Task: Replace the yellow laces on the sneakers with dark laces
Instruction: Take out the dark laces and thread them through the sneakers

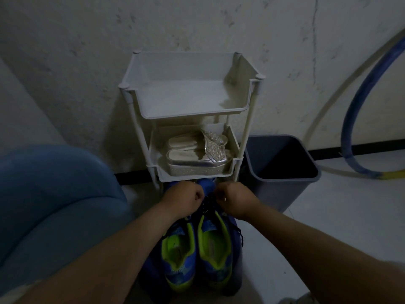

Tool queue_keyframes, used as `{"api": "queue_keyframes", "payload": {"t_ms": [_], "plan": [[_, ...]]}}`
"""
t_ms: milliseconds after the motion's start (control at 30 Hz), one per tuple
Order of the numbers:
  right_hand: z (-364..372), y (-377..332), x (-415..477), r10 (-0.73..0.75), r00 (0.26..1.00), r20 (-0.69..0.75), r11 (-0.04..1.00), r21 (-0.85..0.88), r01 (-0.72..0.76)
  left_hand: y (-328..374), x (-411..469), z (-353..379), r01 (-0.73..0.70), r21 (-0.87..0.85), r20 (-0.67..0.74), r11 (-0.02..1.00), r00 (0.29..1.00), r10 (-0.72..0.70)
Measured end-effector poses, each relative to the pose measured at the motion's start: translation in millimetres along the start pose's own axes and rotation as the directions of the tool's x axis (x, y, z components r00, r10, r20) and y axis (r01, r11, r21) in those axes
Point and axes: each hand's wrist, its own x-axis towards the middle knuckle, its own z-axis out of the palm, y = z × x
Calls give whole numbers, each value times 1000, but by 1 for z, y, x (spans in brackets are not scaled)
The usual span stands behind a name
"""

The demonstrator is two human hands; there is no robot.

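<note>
Here, sneakers (215,270) stand on the pale floor (328,227).

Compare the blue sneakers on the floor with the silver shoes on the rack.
The blue sneakers stand on the floor; the silver shoes sit on the rack's second shelf. The blue sneakers are closed, laced, lime-lined; the silver shoes are open-backed studded platforms. The left hand and right hand pinch a dark lace on the blue sneakers; the silver shoes go untouched. Both are side-by-side pairs.
</note>
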Motion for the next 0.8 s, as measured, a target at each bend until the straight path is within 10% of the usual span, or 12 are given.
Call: {"api": "queue_keyframes", "payload": {"t_ms": [333,533,800], "plan": [[-1,-8,0,62,997,-48,997,47,-60,4,-1,-6,-139,231,16,963,990,139],[-1,-4,-2,375,927,22,852,387,-354,2,2,3,117,73,30,990,992,-119],[-4,0,-7,105,992,-69,978,188,-91,-6,-4,-3,6,-14,-11,1000,1000,-6]]}}
